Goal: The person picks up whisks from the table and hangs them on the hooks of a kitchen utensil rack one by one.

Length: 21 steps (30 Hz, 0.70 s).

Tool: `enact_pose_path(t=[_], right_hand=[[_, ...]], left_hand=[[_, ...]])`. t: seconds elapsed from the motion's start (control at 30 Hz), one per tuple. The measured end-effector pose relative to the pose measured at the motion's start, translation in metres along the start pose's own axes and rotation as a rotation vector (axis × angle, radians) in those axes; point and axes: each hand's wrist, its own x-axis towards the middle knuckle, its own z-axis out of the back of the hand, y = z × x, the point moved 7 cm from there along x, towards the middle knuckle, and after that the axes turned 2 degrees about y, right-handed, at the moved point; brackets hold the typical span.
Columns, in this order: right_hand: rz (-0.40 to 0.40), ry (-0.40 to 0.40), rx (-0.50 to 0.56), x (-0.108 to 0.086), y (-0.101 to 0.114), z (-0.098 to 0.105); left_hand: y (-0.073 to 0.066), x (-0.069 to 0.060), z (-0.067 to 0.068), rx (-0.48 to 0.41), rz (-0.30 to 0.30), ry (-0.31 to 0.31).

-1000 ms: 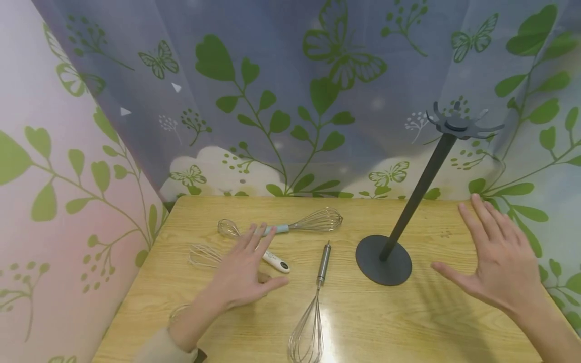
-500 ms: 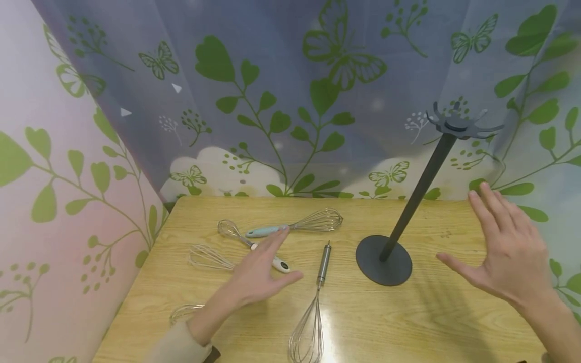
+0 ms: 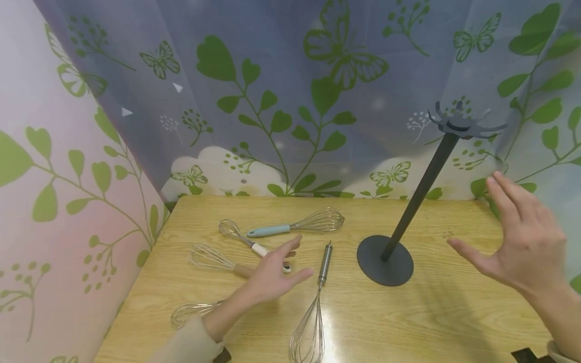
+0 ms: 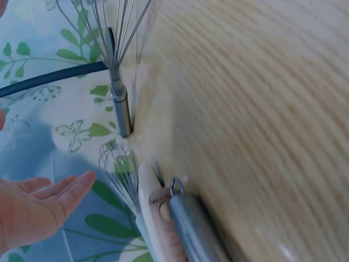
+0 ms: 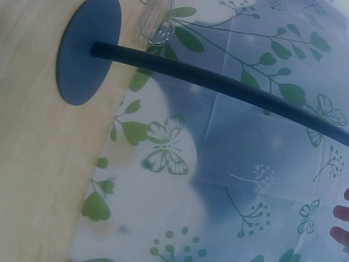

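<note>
My left hand (image 3: pixel 277 272) hovers over the left half of the table with fingers extended and thumb apart, holding nothing. It partly covers a white-handled whisk (image 3: pixel 259 249) and the end of a wooden-handled whisk (image 3: pixel 242 270). Behind these lies a whisk with a pale blue handle (image 3: pixel 270 231). Beneath my left forearm is a whisk (image 3: pixel 192 313) whose handle is hidden in the head view. A steel whisk (image 3: pixel 325 264) lies to the right of the hand. My right hand (image 3: pixel 528 242) is raised, fingers extended, right of a dark stand (image 3: pixel 419 194), apart from it.
The stand's round base (image 3: pixel 385 260) rests on the wooden table (image 3: pixel 386 322); curved hooks (image 3: pixel 460 123) ring its top. A leaf-and-butterfly patterned curtain (image 3: pixel 272 101) hangs behind the table, with similar cloth (image 3: pixel 68 201) at the left.
My left hand has moved right and slightly down, uncovering the blue handle and part of the wooden one. My right hand has shifted right, away from the stand. Whisks and stand stay put.
</note>
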Motion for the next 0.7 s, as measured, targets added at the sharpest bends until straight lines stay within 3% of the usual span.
enact_pose_path(t=[0.13, 0.4, 0.57, 0.7], right_hand=[[-0.007, -0.053, 0.017, 0.008, 0.001, 0.001], [-0.011, -0.123, 0.027, 0.022, -0.003, 0.005], [-0.06, -0.164, 0.062, 0.037, 0.0, 0.009], [-0.091, -0.171, 0.093, 0.047, 0.003, 0.01]], left_hand=[[0.002, 0.005, -0.008, -0.073, 0.008, 0.017], [0.011, 0.011, -0.016, -0.152, 0.09, 0.029], [0.018, 0.016, -0.023, -0.265, 0.142, 0.046], [0.021, 0.019, -0.029, -0.283, 0.15, 0.063]])
